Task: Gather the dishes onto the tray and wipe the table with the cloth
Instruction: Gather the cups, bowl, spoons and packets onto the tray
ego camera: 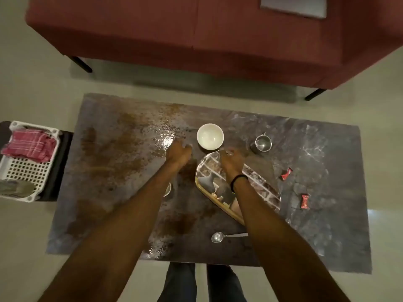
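One white basket stands far left of the bowl, off the table's left edge, with the pink checked cloth lying folded in its far end. A wide scatter of brown crumbs covers the tabletop left of the bowl, with a wet shine running through it close to the bowl.

The left hand hangs just left of the bowl and a little nearer to me, knuckles up and fingers bent downward. It is blurred, and I cannot tell whether it holds anything. A small dish peeks out from under that forearm, nearer to me than the bowl.

The bowl is white, upright and looks empty. Just this side of it lies the mirrored tray, slanting away to the right. The right hand sits over the tray's end closest to the bowl, fingers curled. Whether they pinch something I cannot tell. A spoon lies well on the near side of the bowl, past the tray, its handle pointing right.

Right of the bowl stands a steel cup. Further right and nearer, two red wrappers lie beside the tray. A red sofa stands beyond the bowl.
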